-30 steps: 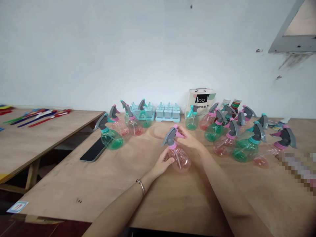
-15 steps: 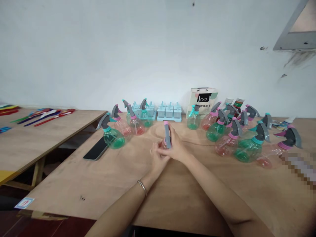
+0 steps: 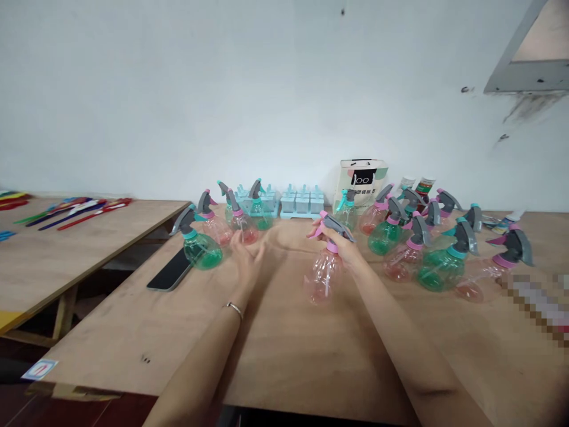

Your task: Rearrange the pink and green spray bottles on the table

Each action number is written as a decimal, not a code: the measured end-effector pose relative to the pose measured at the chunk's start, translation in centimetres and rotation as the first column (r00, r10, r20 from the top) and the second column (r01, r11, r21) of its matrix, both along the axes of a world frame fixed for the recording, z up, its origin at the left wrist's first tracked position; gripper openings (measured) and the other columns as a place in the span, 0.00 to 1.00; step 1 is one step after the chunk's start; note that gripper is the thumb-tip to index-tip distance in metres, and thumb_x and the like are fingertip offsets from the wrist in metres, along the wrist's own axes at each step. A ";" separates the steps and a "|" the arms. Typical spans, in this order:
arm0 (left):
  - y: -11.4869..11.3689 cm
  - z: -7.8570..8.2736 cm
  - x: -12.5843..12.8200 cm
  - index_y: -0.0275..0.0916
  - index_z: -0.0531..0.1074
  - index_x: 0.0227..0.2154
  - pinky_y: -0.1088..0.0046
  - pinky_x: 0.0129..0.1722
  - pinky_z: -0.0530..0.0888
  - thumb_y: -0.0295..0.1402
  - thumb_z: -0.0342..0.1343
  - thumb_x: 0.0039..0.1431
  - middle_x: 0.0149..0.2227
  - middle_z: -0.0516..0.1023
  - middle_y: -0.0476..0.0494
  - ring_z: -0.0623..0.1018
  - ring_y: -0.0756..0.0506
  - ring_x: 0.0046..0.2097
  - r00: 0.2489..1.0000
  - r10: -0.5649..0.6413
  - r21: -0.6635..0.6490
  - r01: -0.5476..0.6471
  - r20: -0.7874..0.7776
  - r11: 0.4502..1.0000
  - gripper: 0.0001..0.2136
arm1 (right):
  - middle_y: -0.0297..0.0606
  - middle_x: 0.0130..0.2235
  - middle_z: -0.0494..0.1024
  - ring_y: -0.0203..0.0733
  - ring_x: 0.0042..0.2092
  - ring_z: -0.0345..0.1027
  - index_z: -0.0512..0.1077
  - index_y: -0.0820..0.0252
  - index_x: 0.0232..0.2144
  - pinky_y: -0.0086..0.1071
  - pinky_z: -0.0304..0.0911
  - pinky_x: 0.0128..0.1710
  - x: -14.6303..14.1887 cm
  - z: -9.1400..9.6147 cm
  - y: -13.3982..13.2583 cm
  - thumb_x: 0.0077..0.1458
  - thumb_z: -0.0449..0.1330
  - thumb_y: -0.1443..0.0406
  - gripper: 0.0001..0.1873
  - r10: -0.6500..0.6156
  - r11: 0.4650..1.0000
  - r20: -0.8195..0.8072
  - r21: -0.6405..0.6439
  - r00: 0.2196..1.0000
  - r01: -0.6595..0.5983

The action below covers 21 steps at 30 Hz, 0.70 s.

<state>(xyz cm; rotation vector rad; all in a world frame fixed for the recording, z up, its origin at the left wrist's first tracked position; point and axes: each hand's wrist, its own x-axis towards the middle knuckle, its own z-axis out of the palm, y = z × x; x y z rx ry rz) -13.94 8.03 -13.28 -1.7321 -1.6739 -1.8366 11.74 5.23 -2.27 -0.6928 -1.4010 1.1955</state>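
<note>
My right hand [image 3: 344, 246] grips the grey and pink trigger head of a clear pink spray bottle [image 3: 324, 276], its body hanging tilted toward the lower left. My left hand [image 3: 247, 255] is open with fingers apart and holds nothing. It is just in front of another pink spray bottle [image 3: 249, 230]; whether the fingertips touch it I cannot tell. Beside that stand a further pink bottle [image 3: 216, 228] and a green spray bottle [image 3: 205, 252]. A green bottle [image 3: 261, 216] is behind.
Several pink and green spray bottles [image 3: 442, 270] crowd the right side. Pale blue ice-pop moulds [image 3: 302, 204] and a printed paper bag [image 3: 342, 178] stand along the wall. A phone [image 3: 171, 273] lies at left. Coloured strips [image 3: 95, 213] rest on the neighbouring table [image 3: 111, 255].
My hands have come apart. The right has moved right with the spray bottle, whose body now shows. The left has let go and moved left toward the standing bottles.
</note>
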 end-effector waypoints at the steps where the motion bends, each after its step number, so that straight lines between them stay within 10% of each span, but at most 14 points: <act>1: 0.6 0.5 -0.6 0.31 0.53 0.61 0.46 0.66 0.59 0.41 0.57 0.61 0.61 0.61 0.24 0.62 0.33 0.67 0.998 0.053 0.016 -0.053 0.021 0.998 0.31 | 0.34 0.30 0.80 0.43 0.38 0.77 0.75 0.55 0.33 0.33 0.67 0.37 0.0 0.0 0.1 0.49 0.65 0.52 0.15 0.014 1.000 0.004 0.012 1.000 -0.014; 9: -0.2 2.8 -6.0 0.31 0.46 0.63 0.41 0.68 0.50 0.41 0.62 0.54 0.68 0.44 0.18 0.51 0.29 0.71 0.821 0.523 -0.065 -0.523 0.227 0.850 0.41 | 0.33 0.20 0.72 0.39 0.26 0.70 0.70 0.57 0.22 0.28 0.60 0.21 -0.1 0.4 -0.5 0.44 0.66 0.45 0.22 -0.047 0.990 -0.097 -0.134 0.994 0.034; 16: 0.1 1.9 -9.6 0.37 0.47 0.65 0.43 0.66 0.57 0.44 0.68 0.46 0.66 0.61 0.26 0.65 0.28 0.66 0.814 0.547 -0.388 -0.448 0.195 0.805 0.48 | 0.37 0.26 0.79 0.45 0.34 0.77 0.72 0.57 0.28 0.25 0.55 0.18 0.5 1.0 -0.7 0.42 0.68 0.49 0.19 0.093 0.982 -0.138 -0.148 0.986 -0.114; 21: -0.2 0.7 -9.3 0.34 0.58 0.59 0.41 0.62 0.61 0.45 0.66 0.46 0.60 0.68 0.28 0.67 0.26 0.63 0.797 0.578 -0.278 -0.523 0.174 0.805 0.39 | 0.34 0.21 0.74 0.43 0.30 0.75 0.67 0.56 0.22 0.25 0.55 0.16 0.4 1.0 -0.7 0.40 0.68 0.47 0.21 -0.014 0.979 -0.176 -0.205 0.984 -0.023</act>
